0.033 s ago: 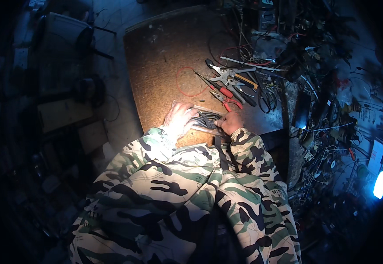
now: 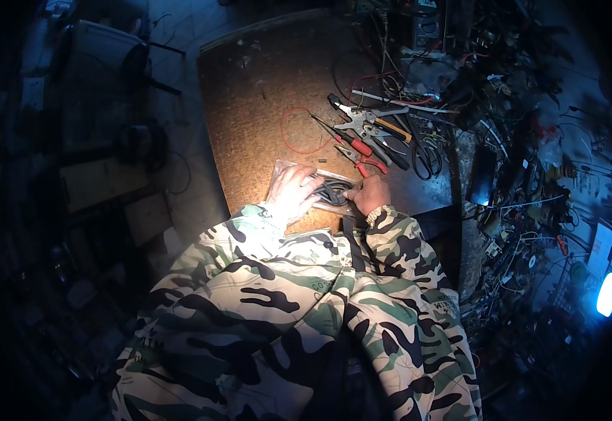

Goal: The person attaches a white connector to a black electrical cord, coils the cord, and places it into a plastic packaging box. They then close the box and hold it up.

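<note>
Well to the left of the left hand (image 2: pixel 294 191), in the dark, lies a tan panel (image 2: pixel 102 184). The left hand rests on the left end of a clear pack (image 2: pixel 332 208), its fingers bent over the top; whether they are clamped on it I cannot tell. The table (image 2: pixel 246 112) stretches out beyond this hand, with a thin loop of red wire (image 2: pixel 282 133) just past its fingers.

Between the two hands, the pack lies on the near part of the table with dark cable (image 2: pixel 332 191) coiled inside. Just beyond it is a small dark bit (image 2: pixel 322 161).

The right hand (image 2: pixel 370 194) is at the pack's right end, thumb touching it and fingers curled; their undersides are hidden, so I cannot tell how firmly they close. Just beyond this hand lie pliers (image 2: pixel 370 167) with red handles, and farther out a grey stripper (image 2: pixel 355 121) and a yellow-handled tool (image 2: pixel 396 130). To the right of that hand are a black loop (image 2: pixel 429 161), then a dark heap (image 2: pixel 509 231) of parts and wires, and, well apart, a lit lamp (image 2: pixel 608 295).
</note>
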The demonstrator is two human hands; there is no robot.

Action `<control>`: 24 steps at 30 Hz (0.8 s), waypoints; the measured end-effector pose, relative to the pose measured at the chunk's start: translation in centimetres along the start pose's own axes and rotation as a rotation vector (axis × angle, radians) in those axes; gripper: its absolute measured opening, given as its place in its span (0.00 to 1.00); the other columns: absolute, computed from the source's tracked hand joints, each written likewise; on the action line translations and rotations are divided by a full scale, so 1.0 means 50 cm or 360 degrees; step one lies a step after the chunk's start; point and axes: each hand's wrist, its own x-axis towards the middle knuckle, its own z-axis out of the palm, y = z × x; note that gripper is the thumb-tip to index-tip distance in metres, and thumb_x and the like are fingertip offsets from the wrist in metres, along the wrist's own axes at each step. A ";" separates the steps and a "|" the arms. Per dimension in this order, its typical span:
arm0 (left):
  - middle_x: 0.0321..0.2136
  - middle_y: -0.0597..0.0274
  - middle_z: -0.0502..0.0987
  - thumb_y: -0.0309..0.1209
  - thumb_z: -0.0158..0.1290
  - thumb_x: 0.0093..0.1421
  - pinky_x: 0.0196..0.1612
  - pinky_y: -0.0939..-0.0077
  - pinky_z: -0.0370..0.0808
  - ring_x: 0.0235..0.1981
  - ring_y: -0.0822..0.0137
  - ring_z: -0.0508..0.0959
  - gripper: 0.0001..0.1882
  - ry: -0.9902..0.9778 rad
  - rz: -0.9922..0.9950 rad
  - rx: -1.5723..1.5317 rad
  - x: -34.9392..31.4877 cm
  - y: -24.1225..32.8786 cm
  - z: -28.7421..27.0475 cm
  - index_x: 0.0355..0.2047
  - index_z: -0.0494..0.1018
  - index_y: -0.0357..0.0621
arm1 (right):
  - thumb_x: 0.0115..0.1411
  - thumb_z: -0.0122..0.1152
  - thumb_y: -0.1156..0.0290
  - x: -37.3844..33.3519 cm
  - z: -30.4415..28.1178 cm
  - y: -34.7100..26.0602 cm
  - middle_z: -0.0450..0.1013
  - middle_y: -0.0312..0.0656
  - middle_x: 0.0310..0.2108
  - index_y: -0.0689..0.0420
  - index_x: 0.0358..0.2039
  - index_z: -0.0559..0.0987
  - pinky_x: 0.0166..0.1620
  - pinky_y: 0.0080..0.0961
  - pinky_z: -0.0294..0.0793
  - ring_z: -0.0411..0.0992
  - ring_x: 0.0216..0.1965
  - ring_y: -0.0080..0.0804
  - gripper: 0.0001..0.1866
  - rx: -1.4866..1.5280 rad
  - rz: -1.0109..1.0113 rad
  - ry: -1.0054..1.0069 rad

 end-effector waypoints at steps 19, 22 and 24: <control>0.73 0.57 0.56 0.48 0.67 0.50 0.66 0.22 0.55 0.74 0.40 0.51 0.46 -0.0559 0.0075 0.0413 0.000 0.048 0.019 0.70 0.62 0.79 | 0.48 0.79 0.60 -0.027 0.014 0.040 0.75 0.45 0.17 0.63 0.21 0.81 0.27 0.35 0.71 0.72 0.19 0.30 0.19 0.0438 -0.0328 0.0374; 0.72 0.57 0.58 0.45 0.68 0.48 0.66 0.22 0.54 0.73 0.40 0.53 0.46 -0.0516 0.0071 0.0403 -0.011 0.049 0.018 0.69 0.63 0.81 | 0.50 0.77 0.62 -0.043 -0.014 0.049 0.74 0.41 0.18 0.64 0.21 0.80 0.26 0.30 0.69 0.70 0.22 0.23 0.18 0.0702 -0.0246 0.0252; 0.71 0.55 0.59 0.45 0.66 0.50 0.65 0.22 0.55 0.73 0.39 0.54 0.44 -0.0464 0.0099 0.0412 -0.009 0.049 0.016 0.69 0.63 0.81 | 0.52 0.76 0.63 -0.019 -0.004 0.097 0.74 0.41 0.19 0.63 0.24 0.82 0.28 0.30 0.70 0.70 0.23 0.22 0.15 0.0933 -0.0361 0.0322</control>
